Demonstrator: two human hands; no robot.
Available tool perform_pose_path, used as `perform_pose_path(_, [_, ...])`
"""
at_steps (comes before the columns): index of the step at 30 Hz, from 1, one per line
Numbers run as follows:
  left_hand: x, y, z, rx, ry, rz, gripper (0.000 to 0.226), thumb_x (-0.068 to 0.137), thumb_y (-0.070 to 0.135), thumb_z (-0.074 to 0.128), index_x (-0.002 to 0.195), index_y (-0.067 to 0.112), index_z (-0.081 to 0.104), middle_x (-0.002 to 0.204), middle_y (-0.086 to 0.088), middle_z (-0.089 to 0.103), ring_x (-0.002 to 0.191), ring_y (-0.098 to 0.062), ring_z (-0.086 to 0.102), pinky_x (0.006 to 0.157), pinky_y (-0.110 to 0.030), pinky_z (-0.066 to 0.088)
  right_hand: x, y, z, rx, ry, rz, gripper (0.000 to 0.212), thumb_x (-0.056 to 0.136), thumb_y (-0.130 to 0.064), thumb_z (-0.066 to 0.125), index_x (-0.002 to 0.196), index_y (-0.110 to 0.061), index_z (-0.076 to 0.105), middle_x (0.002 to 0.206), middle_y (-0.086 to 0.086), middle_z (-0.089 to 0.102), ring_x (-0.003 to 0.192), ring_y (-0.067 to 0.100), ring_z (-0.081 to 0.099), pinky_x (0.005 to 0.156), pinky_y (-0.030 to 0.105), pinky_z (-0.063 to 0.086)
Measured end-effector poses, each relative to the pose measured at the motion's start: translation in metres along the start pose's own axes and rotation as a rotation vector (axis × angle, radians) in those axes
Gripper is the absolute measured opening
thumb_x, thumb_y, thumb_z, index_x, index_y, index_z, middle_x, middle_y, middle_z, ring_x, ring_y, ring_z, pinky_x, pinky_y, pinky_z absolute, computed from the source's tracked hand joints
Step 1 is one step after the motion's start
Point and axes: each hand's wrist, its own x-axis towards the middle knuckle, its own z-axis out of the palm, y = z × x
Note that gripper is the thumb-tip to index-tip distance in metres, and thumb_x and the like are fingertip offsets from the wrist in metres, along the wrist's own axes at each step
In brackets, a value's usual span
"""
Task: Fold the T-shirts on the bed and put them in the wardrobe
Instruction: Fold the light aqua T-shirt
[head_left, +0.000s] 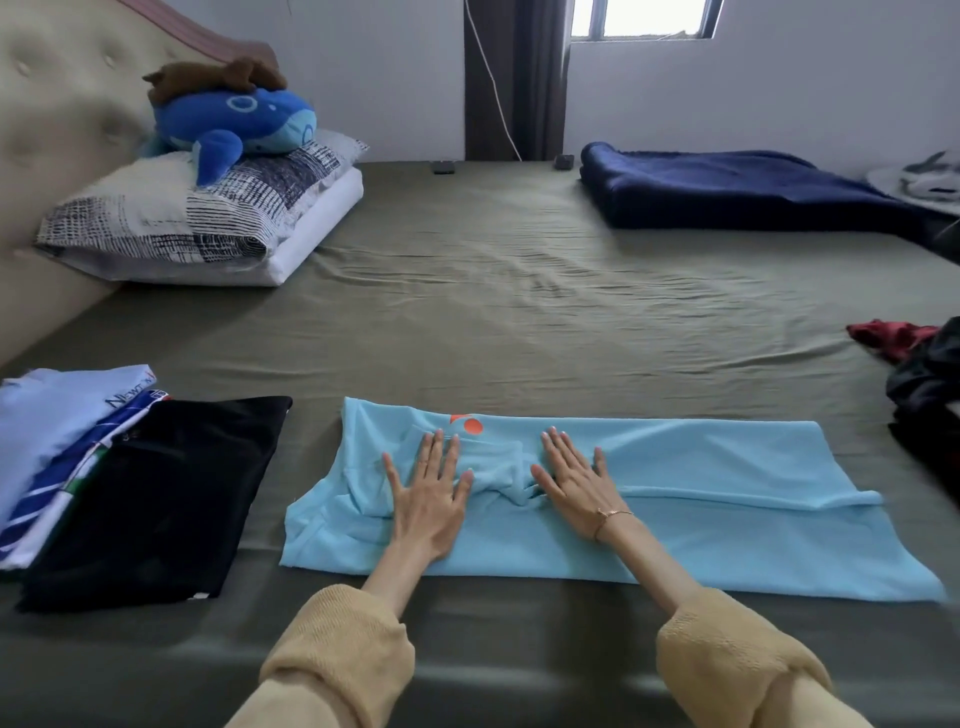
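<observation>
- One light blue T-shirt (675, 493) lies flat on the bed (519, 291), near the front edge, partly folded into a long band.
- Its long axis runs left to right across the view; the collar end with an orange print (470, 425) sits towards the left, the hem end reaches far right.
- Two hands rest on it, both palm down with fingers straight and spread, gripping nothing.
- The left hand (428, 493) presses the cloth left of the bunched middle; its fingers point away from the person.
- The right hand (574, 480) presses just right of that bunch, fingers pointing away and slightly left; a thin bracelet (613, 515) circles its wrist.
- Both forearms reach forward from two yellow sleeves (343, 660) at the bottom of the view.
- To the left, well apart from the blue shirt, lies a stack of folded shirts: a black one (166, 499) on top, with a white and blue striped one (47, 499) and a pale blue one (57, 415) showing beside it.
- At the right edge sits a heap of unfolded clothes, dark pieces (924, 384) and one red piece (891, 335); the count is unclear.
- Two pillows (197, 218) are stacked by the headboard (52, 104), with one blue plush whale (234, 124) on top and a brown plush toy (213, 78) on the whale.
- One folded navy blanket (727, 187) lies at the far right of the bed.
</observation>
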Motion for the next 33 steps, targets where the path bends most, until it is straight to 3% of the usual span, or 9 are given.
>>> perform_pose_path(3, [-0.003,0.017,-0.001,-0.01,0.082,0.101,0.06,0.101,0.044,0.022,0.151,0.027,-0.006,0.158,0.007,-0.014,0.142,-0.006,-0.021,0.097,-0.047,-0.038,-0.026,0.04,-0.014,0.096,0.067,-0.089,0.052,0.099,-0.015,0.036,0.149,-0.018,0.019,0.158,-0.005,0.003,0.146,0.009,0.002,0.116,0.036,-0.004])
perform_pose_path(5, [-0.003,0.038,-0.003,-0.003,0.095,0.215,0.064,0.097,0.046,0.031,0.152,0.03,0.002,0.158,0.009,-0.009,0.143,-0.004,-0.018,0.098,-0.045,-0.038,-0.047,0.069,-0.024,0.094,0.144,-0.112,0.052,0.089,-0.004,0.048,0.139,-0.011,0.038,0.154,0.003,0.023,0.143,0.017,0.02,0.115,0.027,0.009])
perform_pose_path(7, [-0.002,0.061,-0.002,0.03,0.074,0.326,0.068,0.092,0.045,0.038,0.152,0.029,0.009,0.159,0.008,-0.004,0.145,-0.005,-0.011,0.104,-0.047,-0.032,-0.064,0.093,-0.034,0.067,0.197,-0.091,0.044,0.081,-0.002,0.056,0.125,-0.007,0.051,0.141,0.008,0.041,0.132,0.022,0.036,0.109,0.02,0.019])
perform_pose_path(10, [-0.001,0.097,0.003,0.021,-0.02,0.468,0.067,0.09,0.03,0.043,0.152,0.025,0.016,0.16,0.006,0.006,0.147,-0.007,-0.001,0.115,-0.043,-0.015,-0.08,0.123,-0.045,0.004,0.207,-0.051,0.031,0.079,-0.001,0.059,0.11,-0.004,0.06,0.121,0.011,0.053,0.115,0.027,0.048,0.098,0.021,0.031])
perform_pose_path(14, [0.006,0.137,0.005,-0.04,-0.061,0.549,0.063,0.091,0.012,0.04,0.151,0.018,0.021,0.159,0.001,0.013,0.147,-0.01,0.009,0.118,-0.027,0.0,-0.092,0.149,-0.058,-0.096,0.188,-0.015,0.024,0.084,-0.003,0.053,0.107,-0.007,0.06,0.109,0.007,0.056,0.107,0.023,0.053,0.089,0.028,0.041])
perform_pose_path(18, [0.009,0.166,0.011,-0.046,-0.065,0.55,0.058,0.095,0.002,0.032,0.15,0.017,0.023,0.159,-0.001,0.016,0.145,-0.015,0.019,0.117,-0.027,0.014,-0.101,0.172,-0.068,-0.235,0.184,0.079,0.03,0.086,-0.001,0.044,0.109,-0.016,0.057,0.111,0.0,0.054,0.111,0.017,0.05,0.086,0.026,0.039])
perform_pose_path(24, [0.005,0.183,0.014,-0.008,-0.091,0.487,0.05,0.103,0.033,0.032,0.149,0.018,0.024,0.159,-0.002,0.016,0.146,-0.015,0.014,0.117,-0.035,0.016,-0.11,0.196,-0.073,-0.255,0.291,0.186,0.025,0.088,0.003,0.039,0.097,-0.016,0.053,0.093,0.0,0.045,0.1,0.019,0.051,0.07,0.023,0.034])
perform_pose_path(26, [0.004,0.186,0.013,-0.009,-0.073,0.466,0.052,0.102,0.033,0.035,0.149,0.016,0.023,0.159,-0.002,0.014,0.147,-0.015,0.011,0.118,-0.037,0.014,-0.113,0.2,-0.073,-0.21,0.336,0.198,0.025,0.087,0.005,0.039,0.096,-0.011,0.056,0.09,0.0,0.042,0.099,0.02,0.05,0.071,0.024,0.036])
perform_pose_path(33, [0.001,0.184,0.012,-0.004,-0.083,0.426,0.07,0.088,-0.015,0.03,0.151,0.014,0.018,0.159,-0.003,0.013,0.147,-0.016,0.011,0.117,-0.035,0.019,-0.12,0.2,-0.067,-0.441,0.287,0.298,0.033,0.09,-0.002,0.036,0.112,-0.024,0.049,0.114,-0.007,0.05,0.112,0.013,0.047,0.088,0.026,0.034])
